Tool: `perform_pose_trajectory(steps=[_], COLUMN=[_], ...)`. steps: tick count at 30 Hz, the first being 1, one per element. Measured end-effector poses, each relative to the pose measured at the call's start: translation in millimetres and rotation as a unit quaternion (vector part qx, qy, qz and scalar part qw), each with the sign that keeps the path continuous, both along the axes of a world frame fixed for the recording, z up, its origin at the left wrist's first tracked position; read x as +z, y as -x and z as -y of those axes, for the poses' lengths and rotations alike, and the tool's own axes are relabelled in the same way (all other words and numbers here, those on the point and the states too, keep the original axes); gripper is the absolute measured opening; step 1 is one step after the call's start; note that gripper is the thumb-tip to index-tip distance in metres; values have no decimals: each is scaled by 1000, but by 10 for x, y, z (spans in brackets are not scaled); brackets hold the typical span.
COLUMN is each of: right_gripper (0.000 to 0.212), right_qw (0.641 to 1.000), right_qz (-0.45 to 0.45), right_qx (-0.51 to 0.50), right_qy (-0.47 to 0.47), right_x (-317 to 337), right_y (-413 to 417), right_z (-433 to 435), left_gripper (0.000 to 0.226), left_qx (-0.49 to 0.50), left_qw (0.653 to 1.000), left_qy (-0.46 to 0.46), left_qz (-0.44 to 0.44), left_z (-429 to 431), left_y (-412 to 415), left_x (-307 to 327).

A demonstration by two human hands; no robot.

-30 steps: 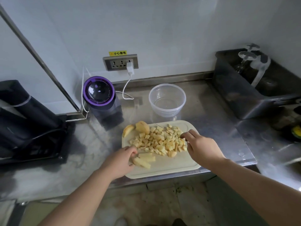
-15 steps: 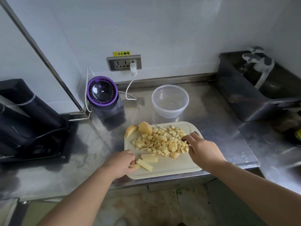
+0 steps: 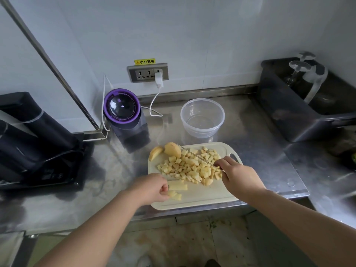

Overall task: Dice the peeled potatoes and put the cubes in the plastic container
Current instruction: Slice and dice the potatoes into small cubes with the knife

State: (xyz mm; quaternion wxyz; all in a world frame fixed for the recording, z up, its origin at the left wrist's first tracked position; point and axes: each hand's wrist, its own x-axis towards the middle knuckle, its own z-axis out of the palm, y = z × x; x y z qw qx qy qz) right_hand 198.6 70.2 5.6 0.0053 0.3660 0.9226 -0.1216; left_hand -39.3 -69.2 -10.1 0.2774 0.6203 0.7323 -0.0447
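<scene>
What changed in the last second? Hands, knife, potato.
Left hand slid slightly right onto the cutting board, fingers holding the near ends of the potato sticks. Right hand keeps gripping the knife; blade tip edged left toward the potato half. Cube pile and empty plastic container unchanged.

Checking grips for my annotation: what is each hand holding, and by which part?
The right hand grips the knife by its handle, blade over the potato cubes. The left hand pinches the potato strips at their left ends.
</scene>
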Motion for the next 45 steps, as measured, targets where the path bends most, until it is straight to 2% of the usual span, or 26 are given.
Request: perform_pose_trajectory(steps=[9, 17, 19, 23, 25, 28, 36, 45], right_gripper=[38, 38, 38, 38, 37, 37, 38, 38], right_qw=[1000, 1000, 1000, 1000, 1000, 1000, 1000, 999], right_qz=[4, -2, -1, -4, -4, -5, -9, -12], right_qx=[-9, -9, -9, -10, -10, -13, -21, -23], right_qy=[1, 10, 8, 13, 16, 18, 19, 19], right_x=[61, 49, 56, 75, 84, 87, 91, 80], right_y=[-67, -43, -36, -43, -54, -68, -88, -99], right_z=[1, -1, -5, -13, -3, 2, -3, 4], left_gripper=[25, 29, 31, 40, 36, 30, 33, 23], left_qx=[-75, -38, -19, 39, 75, 76, 71, 104], left_qw=[991, 984, 986, 992, 989, 991, 996, 994], left_qy=[-45, -114, -118, -119, -130, -113, -35, -39], left_qz=[-98, -128, -114, -21, 7, -10, -30, -9], left_z=[7, 21, 14, -33, -88, -167, -306, -307], left_y=[-154, -341, -350, -266, -228, -229, -297, -326], left_x=[-140, -209, -210, -169, -164, -175, -212, -195])
